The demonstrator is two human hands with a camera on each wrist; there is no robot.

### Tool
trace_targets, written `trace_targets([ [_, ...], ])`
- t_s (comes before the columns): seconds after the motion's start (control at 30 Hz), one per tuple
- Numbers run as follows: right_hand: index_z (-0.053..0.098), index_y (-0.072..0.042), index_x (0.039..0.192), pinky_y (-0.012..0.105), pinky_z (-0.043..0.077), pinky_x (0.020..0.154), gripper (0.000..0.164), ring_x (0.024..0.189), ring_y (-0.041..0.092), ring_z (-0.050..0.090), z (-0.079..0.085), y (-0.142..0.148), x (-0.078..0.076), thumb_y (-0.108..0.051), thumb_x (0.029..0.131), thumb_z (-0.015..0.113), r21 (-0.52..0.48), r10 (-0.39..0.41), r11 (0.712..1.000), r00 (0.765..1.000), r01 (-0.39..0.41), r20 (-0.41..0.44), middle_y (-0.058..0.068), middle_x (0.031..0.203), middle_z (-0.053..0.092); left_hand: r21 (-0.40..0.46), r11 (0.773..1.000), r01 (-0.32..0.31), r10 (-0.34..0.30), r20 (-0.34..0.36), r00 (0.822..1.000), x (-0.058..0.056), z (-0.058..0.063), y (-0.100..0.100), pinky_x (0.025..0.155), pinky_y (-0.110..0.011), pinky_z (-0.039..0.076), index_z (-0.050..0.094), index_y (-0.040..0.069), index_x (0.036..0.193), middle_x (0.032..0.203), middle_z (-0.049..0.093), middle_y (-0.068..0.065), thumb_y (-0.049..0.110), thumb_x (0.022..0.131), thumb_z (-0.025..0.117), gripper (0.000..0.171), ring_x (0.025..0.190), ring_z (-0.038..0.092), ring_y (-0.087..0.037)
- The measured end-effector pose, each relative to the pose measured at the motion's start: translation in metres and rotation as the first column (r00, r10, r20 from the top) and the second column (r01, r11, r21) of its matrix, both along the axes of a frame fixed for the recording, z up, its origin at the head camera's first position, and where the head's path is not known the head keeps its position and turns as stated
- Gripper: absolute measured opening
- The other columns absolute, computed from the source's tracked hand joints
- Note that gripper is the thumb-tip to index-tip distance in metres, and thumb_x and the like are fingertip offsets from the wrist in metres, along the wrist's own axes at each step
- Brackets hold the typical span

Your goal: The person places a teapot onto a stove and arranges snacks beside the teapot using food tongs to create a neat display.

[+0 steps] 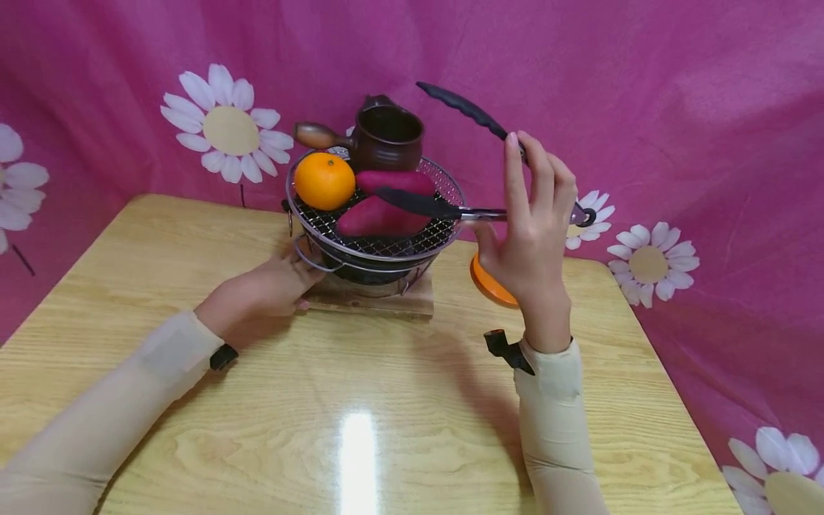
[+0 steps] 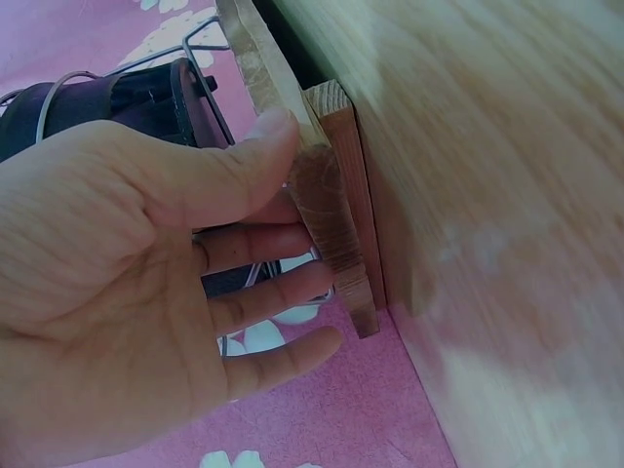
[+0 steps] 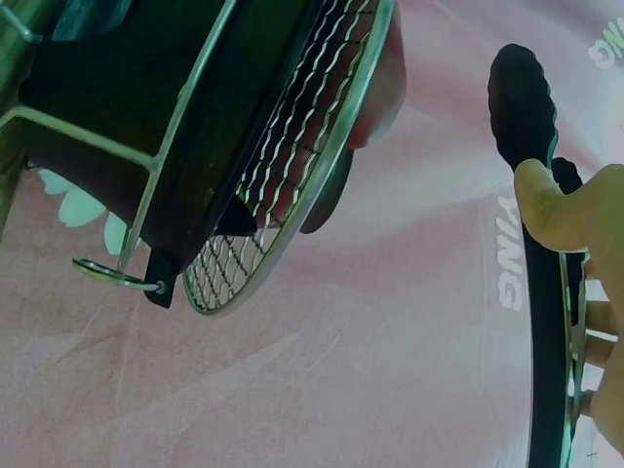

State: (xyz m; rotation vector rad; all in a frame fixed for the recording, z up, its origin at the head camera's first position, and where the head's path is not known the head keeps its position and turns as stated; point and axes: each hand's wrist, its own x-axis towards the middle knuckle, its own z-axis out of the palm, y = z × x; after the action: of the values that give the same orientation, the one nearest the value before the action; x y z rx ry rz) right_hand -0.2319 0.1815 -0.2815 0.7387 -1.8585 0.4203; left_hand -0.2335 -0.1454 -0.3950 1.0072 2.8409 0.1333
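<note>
Beside the grill [image 1: 376,247], right hand [image 1: 531,239] raised, fingers pinching open tongs [image 1: 450,207]; left hand [image 1: 260,290], fingers spread, touches the wooden base [image 2: 336,210].

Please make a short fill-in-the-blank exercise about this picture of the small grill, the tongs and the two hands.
1. The right hand holds a pair of black ____ above the wire grill.
2. The round fruit on the grill, beside the two purple sweet potatoes, is an ____.
3. The left hand rests against the ____ board under the grill.
4. The brown pot stands at the ____ of the grill.

Missing words: tongs; orange; wooden; back
</note>
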Motion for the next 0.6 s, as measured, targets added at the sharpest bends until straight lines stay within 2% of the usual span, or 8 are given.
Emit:
trace_targets([
  [0.13, 0.048, -0.002, 0.148, 0.049, 0.033, 0.113, 0.078, 0.129, 0.037, 0.043, -0.002, 0.002, -0.004, -0.043, 0.087, 0.075, -0.006, -0.006, 1.0, 1.0, 0.006, -0.014, 0.019, 0.15, 0.051, -0.011, 1.0, 0.003, -0.003, -0.027, 1.0, 0.001, -0.002, 0.001, 0.122, -0.064, 0.021, 0.044, 0.0, 0.151, 0.157, 0.038, -0.03, 0.018, 0.095, 0.07, 0.064, 0.149, 0.024, -0.054],
  [0.33, 0.05, -0.001, 0.147, 0.049, 0.035, 0.112, 0.08, 0.128, 0.037, 0.044, -0.003, 0.004, -0.007, -0.043, 0.085, 0.078, -0.047, -0.004, 0.999, 1.0, 0.003, -0.028, 0.019, 0.15, 0.052, -0.055, 0.998, 0.028, -0.034, -0.116, 0.993, 0.002, -0.003, 0.004, 0.122, -0.061, 0.024, 0.047, 0.001, 0.147, 0.154, 0.043, -0.029, 0.019, 0.094, 0.072, 0.062, 0.146, 0.032, -0.049],
  [0.43, 0.05, -0.002, 0.147, 0.048, 0.037, 0.112, 0.08, 0.127, 0.037, 0.045, -0.003, 0.006, -0.008, -0.045, 0.085, 0.078, -0.079, 0.001, 0.997, 0.999, -0.005, -0.047, 0.018, 0.149, 0.052, -0.059, 0.998, 0.023, -0.029, -0.114, 0.993, 0.002, -0.003, 0.004, 0.123, -0.061, 0.023, 0.045, 0.001, 0.148, 0.156, 0.04, -0.03, 0.018, 0.094, 0.071, 0.063, 0.147, 0.031, -0.049],
  [0.6, 0.053, -0.003, 0.146, 0.046, 0.04, 0.109, 0.081, 0.124, 0.037, 0.047, -0.001, 0.007, -0.013, -0.048, 0.084, 0.078, -0.137, 0.027, 0.99, 0.996, -0.039, -0.089, 0.018, 0.146, 0.056, -0.026, 1.0, -0.008, 0.006, -0.061, 0.998, 0.001, -0.004, 0.004, 0.12, -0.062, 0.029, 0.041, 0.002, 0.151, 0.159, 0.032, -0.031, 0.015, 0.094, 0.071, 0.066, 0.146, 0.032, -0.051],
])
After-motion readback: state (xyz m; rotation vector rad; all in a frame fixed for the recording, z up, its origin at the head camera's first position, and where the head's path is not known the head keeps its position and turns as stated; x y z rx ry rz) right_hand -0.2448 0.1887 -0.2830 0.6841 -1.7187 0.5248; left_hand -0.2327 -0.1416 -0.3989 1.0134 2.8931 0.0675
